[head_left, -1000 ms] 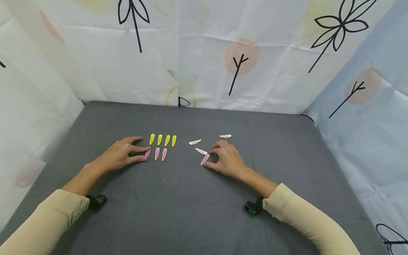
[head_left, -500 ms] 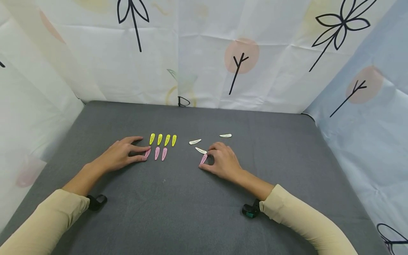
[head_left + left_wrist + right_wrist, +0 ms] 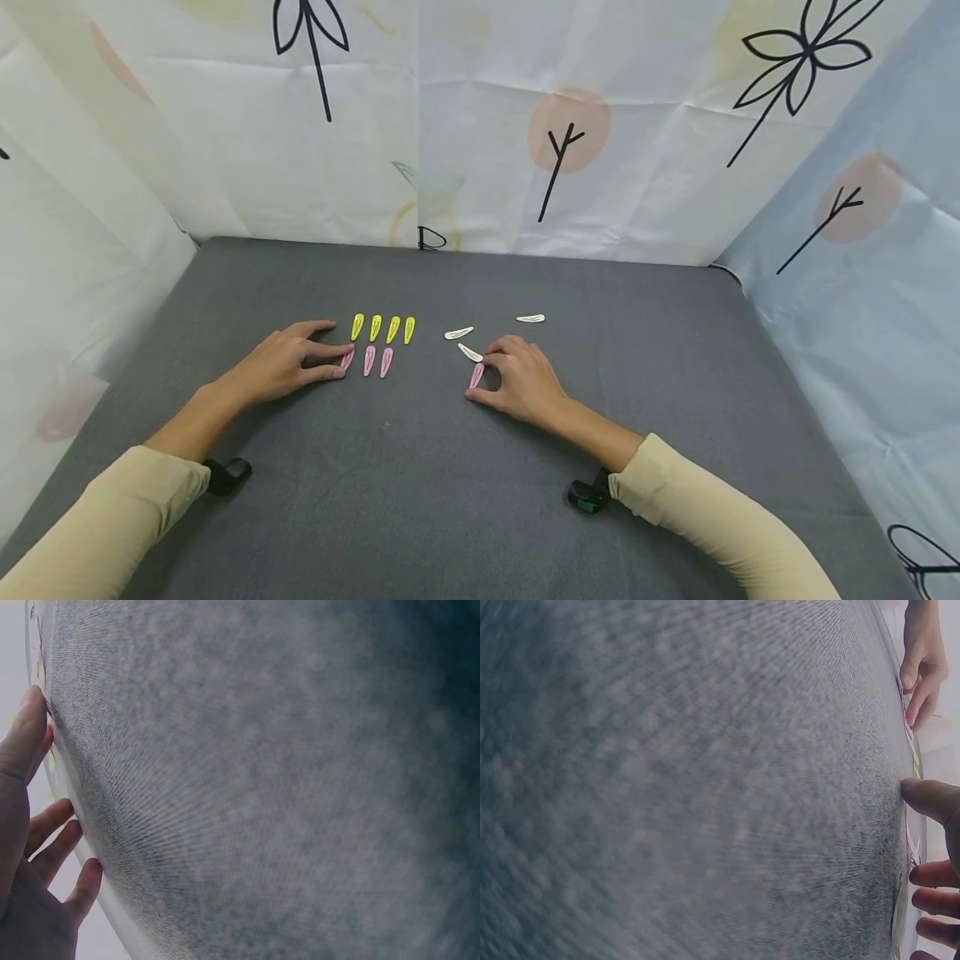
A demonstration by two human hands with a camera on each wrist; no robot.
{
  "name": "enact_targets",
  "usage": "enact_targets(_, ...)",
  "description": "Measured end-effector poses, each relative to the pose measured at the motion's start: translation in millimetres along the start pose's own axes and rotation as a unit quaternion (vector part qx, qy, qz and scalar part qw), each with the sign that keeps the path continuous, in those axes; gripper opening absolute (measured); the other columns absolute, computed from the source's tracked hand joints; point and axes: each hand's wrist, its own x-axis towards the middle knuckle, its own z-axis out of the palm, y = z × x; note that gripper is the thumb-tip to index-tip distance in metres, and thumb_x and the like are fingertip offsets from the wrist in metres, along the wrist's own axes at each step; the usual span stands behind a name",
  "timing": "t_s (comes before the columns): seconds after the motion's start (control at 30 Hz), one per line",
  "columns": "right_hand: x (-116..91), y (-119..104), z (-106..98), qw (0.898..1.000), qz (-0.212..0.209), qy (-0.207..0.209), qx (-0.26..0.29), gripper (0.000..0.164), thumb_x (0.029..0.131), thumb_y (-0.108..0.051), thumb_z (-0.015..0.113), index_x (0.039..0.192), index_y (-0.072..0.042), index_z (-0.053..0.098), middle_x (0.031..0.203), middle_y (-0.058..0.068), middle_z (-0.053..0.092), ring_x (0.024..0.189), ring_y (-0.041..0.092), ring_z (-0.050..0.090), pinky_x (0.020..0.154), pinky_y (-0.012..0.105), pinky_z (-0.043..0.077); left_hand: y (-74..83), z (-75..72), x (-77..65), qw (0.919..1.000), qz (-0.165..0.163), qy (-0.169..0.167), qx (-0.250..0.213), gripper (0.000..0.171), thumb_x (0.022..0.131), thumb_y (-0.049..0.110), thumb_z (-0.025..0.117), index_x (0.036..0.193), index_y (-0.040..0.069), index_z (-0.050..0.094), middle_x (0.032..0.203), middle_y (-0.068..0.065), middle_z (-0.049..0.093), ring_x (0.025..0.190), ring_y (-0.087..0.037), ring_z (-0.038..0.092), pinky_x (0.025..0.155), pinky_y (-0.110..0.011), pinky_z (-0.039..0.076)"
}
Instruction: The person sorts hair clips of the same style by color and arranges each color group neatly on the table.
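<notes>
At the left end of the pink row, my left hand (image 3: 281, 363) holds a pink snap hair clip (image 3: 347, 359) between thumb and index finger, one at each end. Two more pink clips (image 3: 386, 363) lie just right of it. Above them stands a row of several yellow clips (image 3: 393, 330). Farther right, my right hand (image 3: 527, 380) spans another pink hair clip (image 3: 477, 376) with thumb and index finger. A white clip (image 3: 470, 353) lies against its upper end, close to the index fingertip. Both wrist views show the hands low over the cloth, the clips there mostly too small to make out.
Two other white clips lie apart: one (image 3: 458, 333) right of the yellow row, one (image 3: 531, 318) beyond my right hand. Grey cloth (image 3: 405, 500) covers the table. Printed white curtains (image 3: 480, 125) enclose its back and sides.
My right hand has shifted slightly left with its pink clip, which now stands more upright. The nearby white clip has been nudged left and turned a little. My left hand stays put.
</notes>
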Motion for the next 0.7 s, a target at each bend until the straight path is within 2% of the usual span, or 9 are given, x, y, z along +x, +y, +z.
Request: enact_targets(0.7,2.9,1.3,1.3,1.0,-0.019,-0.014,-0.01,0.045,0.076,-0.048,0.083,0.102,-0.012,0.078,0.11,0.002,0.067,0.11,0.021,0.059,0.089,0.042,0.047,-0.5,0.2,-0.4,1.0,0.008,0.006,-0.003,0.048,0.091,0.037,0.073,0.134,0.018,0.065,0.147,-0.024,0.045,0.135,-0.046,0.04,0.102,-0.068,0.031)
